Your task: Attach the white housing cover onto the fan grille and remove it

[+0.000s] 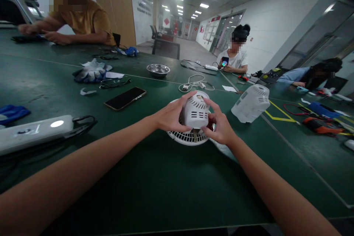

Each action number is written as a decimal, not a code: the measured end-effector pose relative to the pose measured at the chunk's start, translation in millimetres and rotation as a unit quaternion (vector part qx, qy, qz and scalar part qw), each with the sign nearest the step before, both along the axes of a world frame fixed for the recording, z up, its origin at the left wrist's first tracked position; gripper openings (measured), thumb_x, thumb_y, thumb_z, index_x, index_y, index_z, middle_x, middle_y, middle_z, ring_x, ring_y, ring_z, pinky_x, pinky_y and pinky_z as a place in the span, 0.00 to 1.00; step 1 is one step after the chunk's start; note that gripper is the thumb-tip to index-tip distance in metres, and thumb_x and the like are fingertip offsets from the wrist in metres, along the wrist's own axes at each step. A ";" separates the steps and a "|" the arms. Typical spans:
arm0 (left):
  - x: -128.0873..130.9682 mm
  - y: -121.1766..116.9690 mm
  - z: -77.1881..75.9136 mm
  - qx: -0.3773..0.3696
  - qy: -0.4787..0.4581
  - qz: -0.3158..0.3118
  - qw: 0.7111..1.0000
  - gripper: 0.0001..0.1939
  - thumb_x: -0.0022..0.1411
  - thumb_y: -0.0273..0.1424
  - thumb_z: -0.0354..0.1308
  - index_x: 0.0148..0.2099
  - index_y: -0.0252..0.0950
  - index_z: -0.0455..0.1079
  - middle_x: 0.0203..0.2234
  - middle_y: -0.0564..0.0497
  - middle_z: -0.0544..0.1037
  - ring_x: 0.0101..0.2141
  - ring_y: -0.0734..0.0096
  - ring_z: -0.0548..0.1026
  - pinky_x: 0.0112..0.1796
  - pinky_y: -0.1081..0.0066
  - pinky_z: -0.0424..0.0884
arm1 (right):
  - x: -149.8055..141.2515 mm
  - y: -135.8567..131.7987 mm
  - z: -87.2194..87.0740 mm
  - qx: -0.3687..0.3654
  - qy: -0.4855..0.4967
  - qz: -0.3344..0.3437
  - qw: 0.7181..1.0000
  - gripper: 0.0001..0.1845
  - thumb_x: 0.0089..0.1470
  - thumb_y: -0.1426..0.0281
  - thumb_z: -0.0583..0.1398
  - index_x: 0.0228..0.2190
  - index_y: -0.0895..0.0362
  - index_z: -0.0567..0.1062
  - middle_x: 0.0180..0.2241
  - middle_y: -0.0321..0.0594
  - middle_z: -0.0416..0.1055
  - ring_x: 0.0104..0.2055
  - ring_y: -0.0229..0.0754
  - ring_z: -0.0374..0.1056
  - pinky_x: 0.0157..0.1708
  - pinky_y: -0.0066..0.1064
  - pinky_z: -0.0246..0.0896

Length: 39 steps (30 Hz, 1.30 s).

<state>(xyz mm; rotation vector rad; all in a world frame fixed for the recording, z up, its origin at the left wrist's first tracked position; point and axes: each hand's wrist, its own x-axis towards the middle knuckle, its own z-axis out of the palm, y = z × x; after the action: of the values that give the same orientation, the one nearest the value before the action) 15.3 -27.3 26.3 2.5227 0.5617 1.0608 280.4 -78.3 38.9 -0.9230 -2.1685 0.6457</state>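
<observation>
Between my two hands is a white slotted plastic motor housing of a small fan. My left hand grips its left side, with the thumb low on the front. On the other side my right hand is closed against the right edge, fingers bent round it. Under the housing lies a round white fan grille on the green table; the hands and housing cover much of it. To the right stands a separate white vented plastic cover, apart from my hands.
A phone, gloves and a metal bowl lie beyond my left arm. A white cable is coiled behind the fan. At left is a white device; at right, an orange-black tool. Other people sit around the table.
</observation>
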 end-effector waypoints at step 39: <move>-18.2 18.7 -19.7 -0.152 -0.025 0.271 0.950 0.30 0.76 0.50 0.41 0.62 0.36 0.73 0.51 0.42 0.81 0.53 0.51 0.78 0.55 0.53 0.71 | 23.8 26.4 -13.7 0.028 -0.003 -0.158 0.987 0.57 0.49 0.55 0.72 0.72 0.43 0.52 0.61 0.48 0.71 0.52 0.61 0.75 0.53 0.63 0.73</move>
<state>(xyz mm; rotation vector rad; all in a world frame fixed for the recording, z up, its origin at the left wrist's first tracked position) -2.8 -8.6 6.6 2.1097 1.3436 1.0998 304.2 -52.0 25.2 -1.2070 -1.9751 0.4243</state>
